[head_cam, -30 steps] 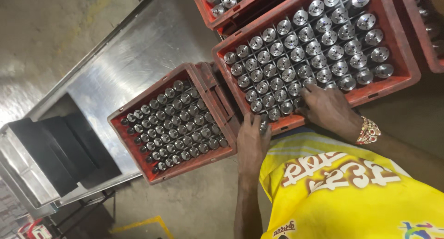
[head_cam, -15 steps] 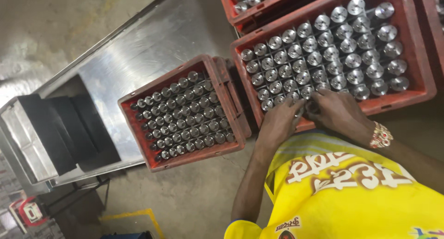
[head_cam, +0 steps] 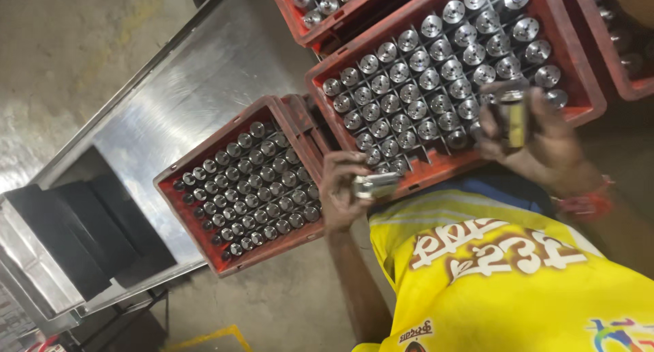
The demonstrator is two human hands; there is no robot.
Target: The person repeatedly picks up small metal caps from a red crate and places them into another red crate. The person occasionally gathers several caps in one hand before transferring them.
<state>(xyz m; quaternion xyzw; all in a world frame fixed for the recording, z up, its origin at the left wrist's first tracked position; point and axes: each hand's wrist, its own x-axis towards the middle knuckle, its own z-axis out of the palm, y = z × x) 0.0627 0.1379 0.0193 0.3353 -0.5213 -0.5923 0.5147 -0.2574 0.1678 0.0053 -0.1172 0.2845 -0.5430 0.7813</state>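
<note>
Left hand [head_cam: 343, 192] is closed around one metal cylinder [head_cam: 376, 184] lying sideways, held just off the near edge of the big red crate [head_cam: 586, 113]; right hand [head_cam: 538, 137] is wrapped around a second cylinder [head_cam: 512, 115], upright, above that crate's near rows. Risk: each piece is smooth and shiny and held by one hand only, so a loose grip could let it slip and knock the packed cylinders [head_cam: 436, 79] below. Further left, the smaller red crate [head_cam: 235, 130] sits on the steel table [head_cam: 197, 72] near its edge; a nudge could shift it.
</note>
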